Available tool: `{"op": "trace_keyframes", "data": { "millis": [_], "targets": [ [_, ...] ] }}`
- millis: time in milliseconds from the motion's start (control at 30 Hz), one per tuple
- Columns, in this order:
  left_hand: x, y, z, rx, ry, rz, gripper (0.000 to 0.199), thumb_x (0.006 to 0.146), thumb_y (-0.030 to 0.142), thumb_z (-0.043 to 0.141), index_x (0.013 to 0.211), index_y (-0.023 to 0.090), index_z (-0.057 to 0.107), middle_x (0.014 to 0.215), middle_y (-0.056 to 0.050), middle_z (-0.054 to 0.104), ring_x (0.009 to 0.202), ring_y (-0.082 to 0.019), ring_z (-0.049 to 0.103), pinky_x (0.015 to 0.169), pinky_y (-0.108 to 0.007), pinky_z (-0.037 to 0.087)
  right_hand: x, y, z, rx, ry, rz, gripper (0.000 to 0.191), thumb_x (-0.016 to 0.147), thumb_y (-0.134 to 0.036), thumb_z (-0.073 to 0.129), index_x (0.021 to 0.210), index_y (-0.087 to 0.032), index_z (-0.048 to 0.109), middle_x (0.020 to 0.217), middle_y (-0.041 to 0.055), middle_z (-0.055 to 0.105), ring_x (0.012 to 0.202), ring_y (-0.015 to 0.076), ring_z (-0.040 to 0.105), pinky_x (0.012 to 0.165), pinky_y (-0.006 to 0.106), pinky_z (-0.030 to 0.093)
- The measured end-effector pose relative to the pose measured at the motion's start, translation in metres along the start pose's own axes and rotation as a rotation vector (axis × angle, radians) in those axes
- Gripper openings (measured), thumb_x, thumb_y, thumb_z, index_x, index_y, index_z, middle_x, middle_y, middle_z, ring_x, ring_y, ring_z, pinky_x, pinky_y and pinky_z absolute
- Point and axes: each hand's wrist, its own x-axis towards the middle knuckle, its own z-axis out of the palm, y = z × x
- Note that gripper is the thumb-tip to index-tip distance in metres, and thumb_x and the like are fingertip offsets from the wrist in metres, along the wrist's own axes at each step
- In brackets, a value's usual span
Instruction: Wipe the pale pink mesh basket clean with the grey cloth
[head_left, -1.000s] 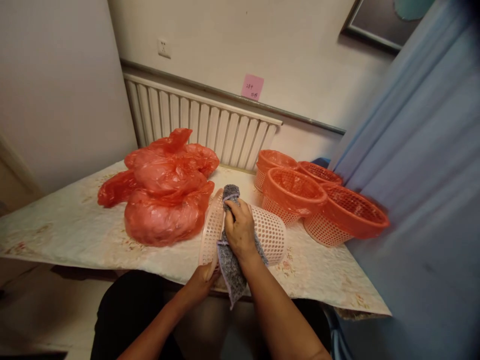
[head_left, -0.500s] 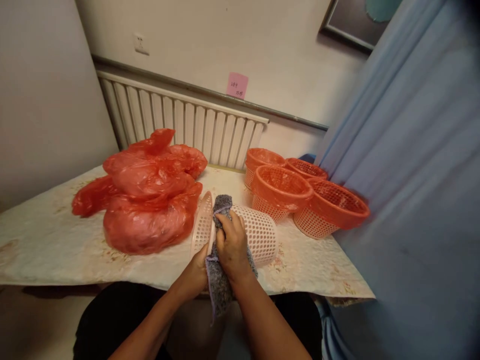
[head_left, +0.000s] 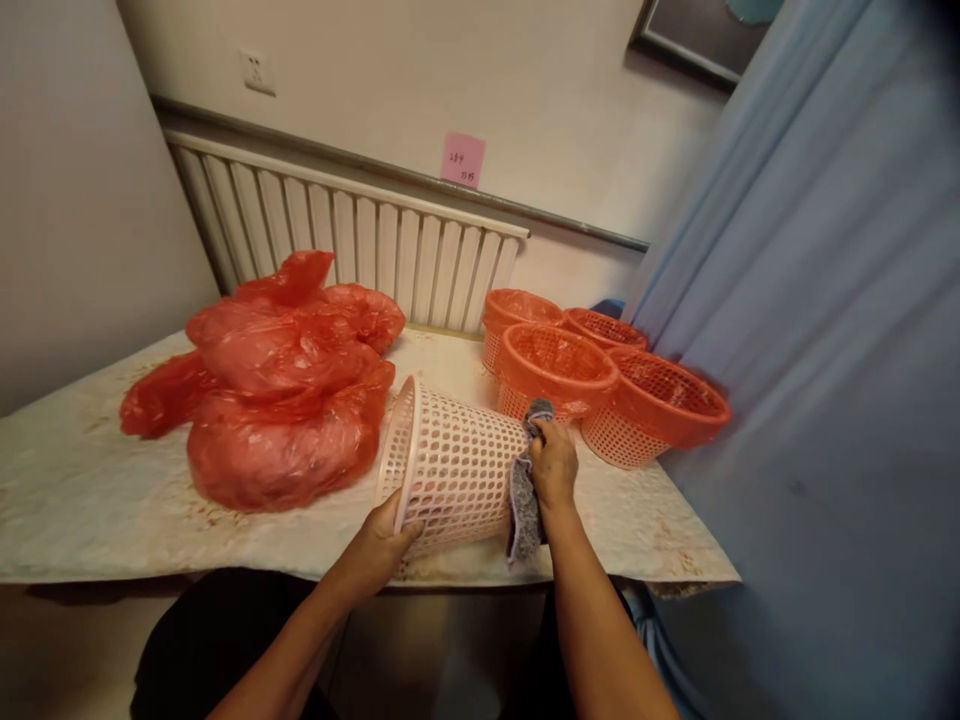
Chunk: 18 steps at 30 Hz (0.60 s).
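Observation:
A pale pink perforated basket (head_left: 465,460) lies on its side at the table's front, its open rim facing left. My left hand (head_left: 379,550) grips the lower part of that rim, thumb on the outside. At the basket's base end, my right hand (head_left: 553,465) is closed on a grey cloth (head_left: 525,510) with purple edging, which rests against the base and hangs down toward the table's edge. Red plastic bags (head_left: 289,400), bunched and bulging, are heaped to the left of the basket.
Several upright baskets lined with red bags (head_left: 559,370) stand at the right rear. The table (head_left: 82,500) has a pale flowered cover. Behind it are a white radiator (head_left: 360,235) and a wall; a blue curtain (head_left: 795,350) hangs at the right.
My right hand and the cloth have moved right, from near the basket's rim to its base end, uncovering its side. My left hand still holds the rim. The view has shifted slightly.

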Motion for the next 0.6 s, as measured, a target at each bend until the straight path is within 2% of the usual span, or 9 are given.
{"op": "trace_keyframes", "data": {
  "millis": [133, 300, 433, 600],
  "targets": [
    [0.0, 0.001, -0.002, 0.034, -0.012, 0.001, 0.045, 0.082, 0.031, 0.056, 0.124, 0.014, 0.058, 0.122, -0.01, 0.067, 0.114, -0.028, 0.061, 0.104, -0.041, 0.043, -0.019, 0.015, -0.005, 0.005, 0.119, 0.094, 0.036, 0.076, -0.012, 0.042, 0.1, -0.015, 0.068, 0.097, 0.0103, 0.065, 0.094, 0.0218, 0.055, 0.088, 0.035, 0.042],
    [0.002, 0.002, -0.005, 0.022, -0.016, 0.0, 0.044, 0.081, 0.031, 0.058, 0.12, 0.012, 0.06, 0.119, -0.011, 0.068, 0.111, -0.029, 0.062, 0.103, -0.043, 0.044, -0.055, -0.002, -0.003, -0.017, 0.244, 0.126, 0.035, 0.082, -0.013, 0.041, 0.106, -0.016, 0.066, 0.107, 0.0128, 0.062, 0.103, 0.025, 0.053, 0.094, 0.043, 0.041],
    [0.004, 0.004, -0.004, 0.018, -0.027, 0.012, 0.045, 0.082, 0.03, 0.058, 0.124, 0.013, 0.058, 0.123, -0.011, 0.067, 0.115, -0.028, 0.06, 0.105, -0.044, 0.041, -0.085, -0.04, 0.003, 0.007, 0.224, 0.048, 0.035, 0.085, -0.012, 0.041, 0.112, -0.016, 0.063, 0.119, 0.0158, 0.057, 0.116, 0.0281, 0.048, 0.098, 0.052, 0.039],
    [0.002, 0.0, -0.004, -0.062, -0.058, 0.021, 0.048, 0.084, 0.033, 0.058, 0.127, 0.013, 0.055, 0.123, -0.012, 0.066, 0.113, -0.028, 0.061, 0.103, -0.042, 0.044, -0.109, -0.109, 0.011, 0.103, 0.089, -0.173, 0.036, 0.087, -0.01, 0.041, 0.115, -0.018, 0.062, 0.126, 0.0159, 0.053, 0.122, 0.028, 0.046, 0.1, 0.054, 0.039]
  ]
}}
